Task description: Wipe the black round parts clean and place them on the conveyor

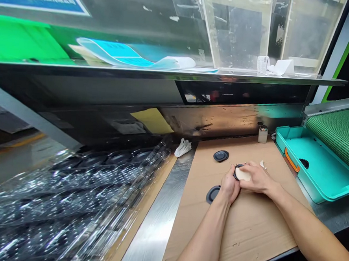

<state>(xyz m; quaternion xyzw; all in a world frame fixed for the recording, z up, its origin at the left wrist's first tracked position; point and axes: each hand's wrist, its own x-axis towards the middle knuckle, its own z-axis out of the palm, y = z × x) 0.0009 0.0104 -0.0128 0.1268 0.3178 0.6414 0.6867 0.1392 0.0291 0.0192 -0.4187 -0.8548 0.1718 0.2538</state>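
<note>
My left hand [229, 185] is closed on the edge of a small black round part [236, 172], held above the cardboard sheet [263, 230]. With bent fingers, my right hand [258, 178] presses a white cloth [244, 174] against the face of that part, covering most of it. One black round lid-like part [220, 155] lies on the cardboard beyond my hands. Another black disc [213, 194] rests left of my left wrist, partly hidden by it.
At right stands a turquoise tray [315, 190] with a black piece [303, 163] inside, beside a green mesh belt [340, 125]. A small bottle [262, 134] stands at the back. Clear plastic trays of black parts [94, 188] fill the left. A metal shelf [166, 73] crosses above.
</note>
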